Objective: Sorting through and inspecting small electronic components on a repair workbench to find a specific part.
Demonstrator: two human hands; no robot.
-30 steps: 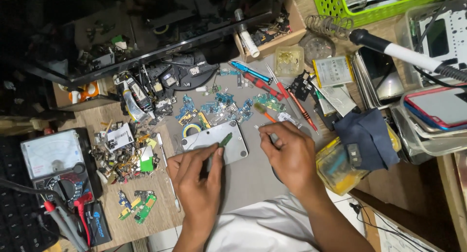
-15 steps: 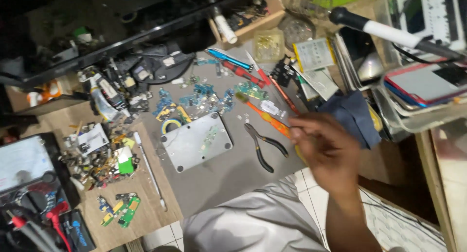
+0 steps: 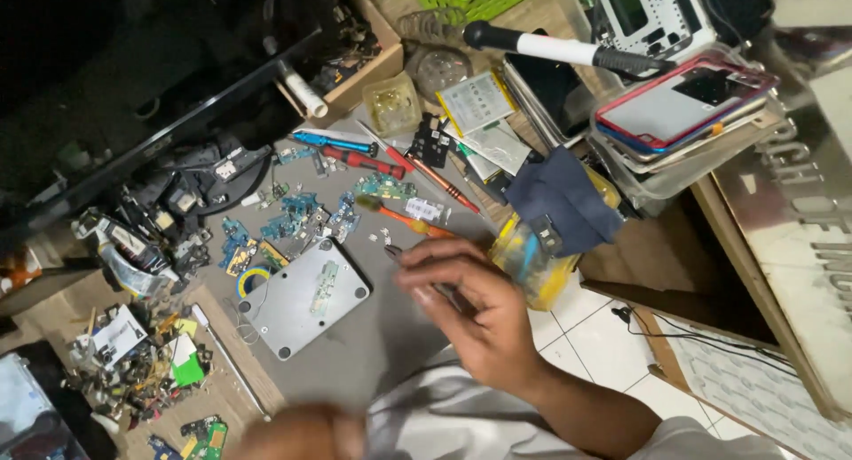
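My right hand (image 3: 475,314) lies over a pair of dark pliers (image 3: 391,251) on the grey mat (image 3: 390,353). Its fingers curl around the handles, and only the jaw tip shows to the hand's left. My left hand (image 3: 302,435) is a blur at the bottom edge, close to my lap, and its fingers cannot be made out. A grey metal plate (image 3: 297,314) with a small green circuit strip (image 3: 326,284) on it lies on the mat, left of my right hand.
Blue (image 3: 333,142), red (image 3: 364,161) and orange (image 3: 408,219) screwdrivers lie behind the plate among small blue circuit boards (image 3: 297,213). A yellow parts box (image 3: 532,269) and dark blue cloth (image 3: 564,198) sit right. Stacked phones (image 3: 683,114) fill a clear tray.
My right hand has come down from mid-air onto the pliers. My left hand, out of view half a second ago, is back at the bottom edge. The view has shifted right.
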